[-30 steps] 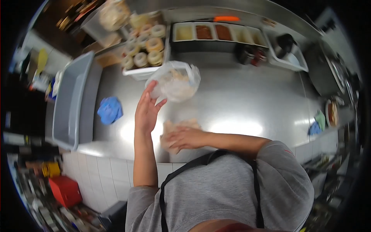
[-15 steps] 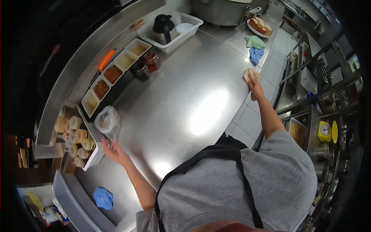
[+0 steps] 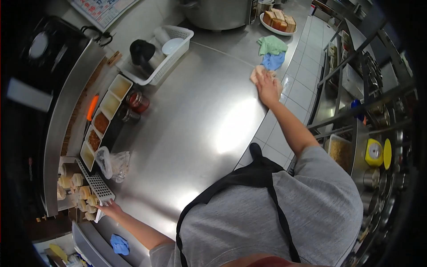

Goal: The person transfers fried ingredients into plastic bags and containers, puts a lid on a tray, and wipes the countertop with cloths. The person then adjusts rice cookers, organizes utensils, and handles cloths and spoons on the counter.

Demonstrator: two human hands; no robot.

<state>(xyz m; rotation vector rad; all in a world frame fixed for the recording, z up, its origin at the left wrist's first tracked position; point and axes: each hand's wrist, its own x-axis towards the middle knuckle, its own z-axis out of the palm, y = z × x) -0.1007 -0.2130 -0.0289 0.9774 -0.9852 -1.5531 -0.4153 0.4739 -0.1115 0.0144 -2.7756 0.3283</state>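
Note:
My right hand presses a beige cloth against the steel counter near its right edge, with the fingers over the cloth. Right beyond it lie a blue cloth and a green cloth. Over at the lower left, my left hand has its fingers on the near end of a white basket, which holds several capped squeeze bottles. The fingertips are partly hidden there. A clear plastic bag and a plastic tub sit just past the basket.
White food pans line the back, with an orange-handled tool behind and jars in front. A basket with a jug, a large pot and a plate of bread stand farther off. Shelving runs along the right.
My view has shifted. My right hand has moved the beige cloth inward, close against the blue cloth. My left hand has gone from beside the plastic bag to the near end of the basket.

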